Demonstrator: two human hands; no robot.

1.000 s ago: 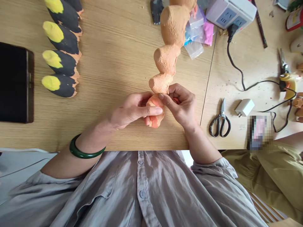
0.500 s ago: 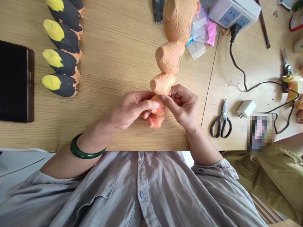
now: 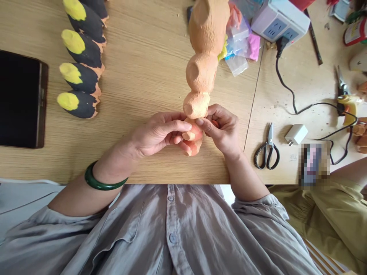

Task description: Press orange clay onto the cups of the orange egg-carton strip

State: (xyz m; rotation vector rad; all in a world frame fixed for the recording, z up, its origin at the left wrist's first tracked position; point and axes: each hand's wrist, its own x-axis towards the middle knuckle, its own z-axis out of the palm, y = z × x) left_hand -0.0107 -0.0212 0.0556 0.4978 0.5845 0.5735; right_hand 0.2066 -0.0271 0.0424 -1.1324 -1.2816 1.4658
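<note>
An orange clay piece [image 3: 200, 72] rises away from me as a stack of rounded lumps, largest at the far end, with a rough, crumbly skin. Around its small near lumps, my left hand [image 3: 160, 133] is closed from the left, thumb lying on a smoother orange lump. From the other side my right hand [image 3: 222, 128] pinches the same piece, its thumb close to the left thumb. A bit of brighter orange shows behind the right fingers; what it is I cannot make out. The undersides of the lumps are hidden.
Black clay pieces with yellow tips [image 3: 83, 78] line the left, beside a dark-screened tablet [image 3: 21, 99]. Scissors [image 3: 267, 149], a white charger plug [image 3: 296, 133] and a corded power strip [image 3: 279, 23] lie right. Plastic bags [image 3: 237, 53] sit behind. Another person's leg [image 3: 332, 206] is at right.
The clay piece has turned slightly, its far end shifting left and its near lumps showing more pale stubs. Both hands keep their hold. The whole view has shifted a little.
</note>
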